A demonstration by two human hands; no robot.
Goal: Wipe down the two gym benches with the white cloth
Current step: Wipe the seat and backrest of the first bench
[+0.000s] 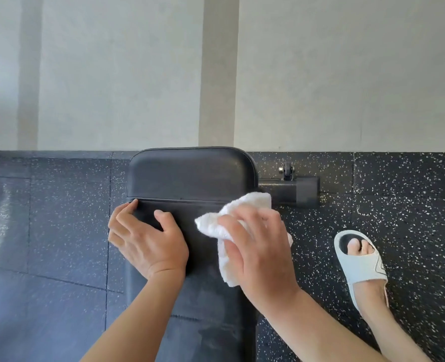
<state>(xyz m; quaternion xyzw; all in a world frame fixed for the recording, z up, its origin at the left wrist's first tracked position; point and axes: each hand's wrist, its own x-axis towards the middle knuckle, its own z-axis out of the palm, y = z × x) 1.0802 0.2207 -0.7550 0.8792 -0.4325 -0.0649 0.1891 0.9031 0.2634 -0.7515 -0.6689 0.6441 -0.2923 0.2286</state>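
Mid-wipe on the bench pad: white cloth bunched under the right hand, left hand gripping the pad edge alongside; next, probably sweeping beyond the fingers.

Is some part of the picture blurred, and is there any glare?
Head view: the bottom corners smear, blurring the speckled black rubber floor; a pale sheen lies on the floor at left; the black padded bench and white terry cloth look fairly sharp.
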